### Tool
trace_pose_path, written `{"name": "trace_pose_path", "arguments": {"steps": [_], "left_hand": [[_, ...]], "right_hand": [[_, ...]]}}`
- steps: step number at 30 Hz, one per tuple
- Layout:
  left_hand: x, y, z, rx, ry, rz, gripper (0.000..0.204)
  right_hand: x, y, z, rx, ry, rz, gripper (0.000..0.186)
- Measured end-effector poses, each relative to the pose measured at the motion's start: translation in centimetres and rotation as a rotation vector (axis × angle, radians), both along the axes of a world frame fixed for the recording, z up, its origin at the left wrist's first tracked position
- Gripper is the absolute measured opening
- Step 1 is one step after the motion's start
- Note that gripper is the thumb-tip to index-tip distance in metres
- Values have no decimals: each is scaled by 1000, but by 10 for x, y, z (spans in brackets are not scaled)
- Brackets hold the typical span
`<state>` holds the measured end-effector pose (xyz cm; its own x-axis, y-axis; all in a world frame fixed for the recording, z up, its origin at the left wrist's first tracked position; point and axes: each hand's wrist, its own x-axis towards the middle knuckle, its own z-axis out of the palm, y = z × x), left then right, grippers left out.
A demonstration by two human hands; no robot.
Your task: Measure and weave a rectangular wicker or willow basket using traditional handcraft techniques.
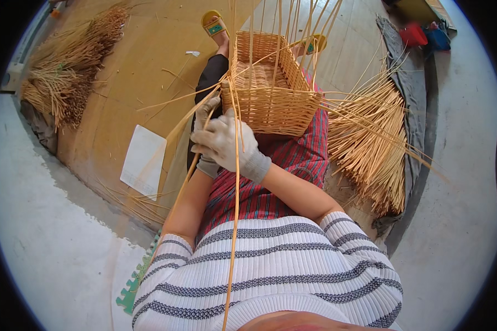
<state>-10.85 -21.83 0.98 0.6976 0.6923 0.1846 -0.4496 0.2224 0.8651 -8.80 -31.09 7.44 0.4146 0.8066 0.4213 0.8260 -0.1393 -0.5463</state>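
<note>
A woven cane basket (270,110) sits over my legs, with long unwoven canes rising from its rim and fanning sideways. My left hand (203,117), in a pale work glove, is at the basket's left corner, partly hidden behind the right one; its fingers are closed on cane strands. My right hand (226,140), also gloved, overlaps it just below that corner, fingers curled around the strands there. One long cane (236,220) runs from the corner down across my striped sweater; another slants down to the left past my left forearm.
Bundles of cane lie at left (72,66) and right (364,143), the right one beside grey cloth (411,110). A white board (142,163) and loose canes lie on the floor at left. Red (413,34) and blue (437,38) containers stand at upper right. A green foam mat (132,292) shows below.
</note>
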Motion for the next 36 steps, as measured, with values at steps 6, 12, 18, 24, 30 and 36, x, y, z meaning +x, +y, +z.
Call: {"name": "trace_pose_path", "arguments": {"steps": [6,12,18,24,30,36], "left_hand": [[47,54,-7,666,237,-254,68],[57,33,-25,282,178,-186,39],[62,14,-17,275,246,21,27],[50,-4,3,122,223,122,46],[34,-46,42,998,366,-29,54],[58,-59,39,1314,682,-91,70]], "right_hand": [[47,-67,5,725,749,-194,21],[98,-40,6,801,862,-658,22],[157,14,32,346,-72,-314,41],[98,-102,-29,752,779,-608,20],[140,-80,21,263,200,-656,32],[155,-82,62,357,229,-592,36]]}}
